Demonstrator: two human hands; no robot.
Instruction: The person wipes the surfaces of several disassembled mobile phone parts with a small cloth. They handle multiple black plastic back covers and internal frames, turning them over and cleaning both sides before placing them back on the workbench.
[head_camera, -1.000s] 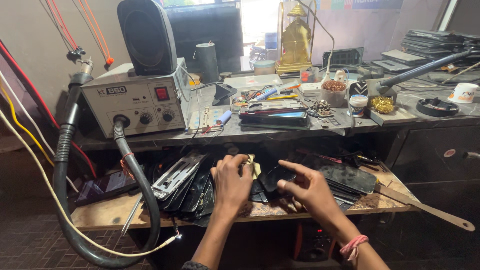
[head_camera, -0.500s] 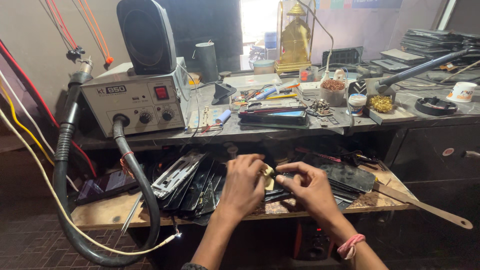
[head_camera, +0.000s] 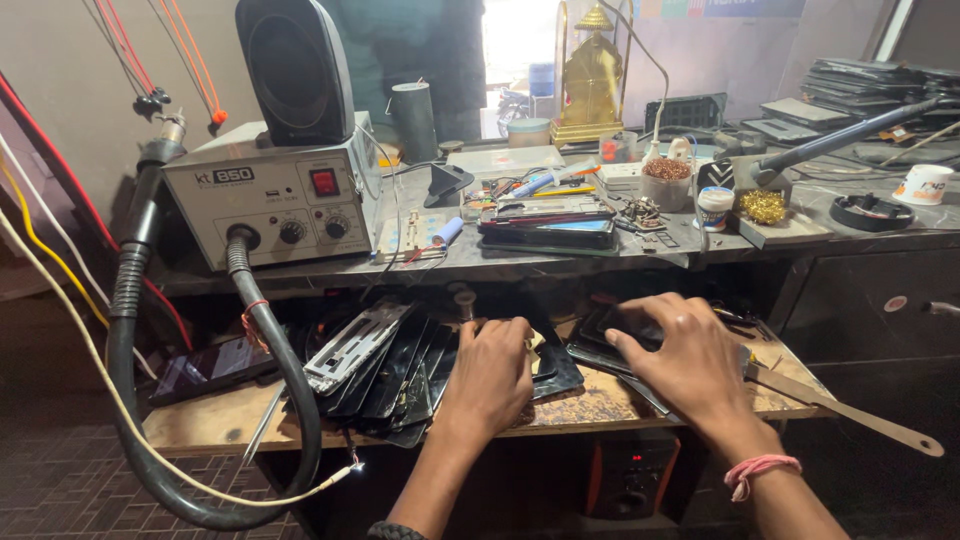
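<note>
Dark phone screens (head_camera: 400, 370) lie fanned in a heap on the wooden shelf (head_camera: 610, 405), just left of the left hand (head_camera: 490, 375). Another black screen (head_camera: 212, 368) sits flat at the shelf's far left. The right hand (head_camera: 685, 360) rests on more dark panels (head_camera: 610, 345). Up on the surface (head_camera: 560, 255), the grey station (head_camera: 270, 200) bears a black label (head_camera: 224, 176) and a red square switch (head_camera: 324, 182).

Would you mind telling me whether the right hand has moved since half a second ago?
Yes. The right hand has moved rightward, away from the left hand, and now rests on the dark phone parts below the soldered-up workbench edge.
</note>
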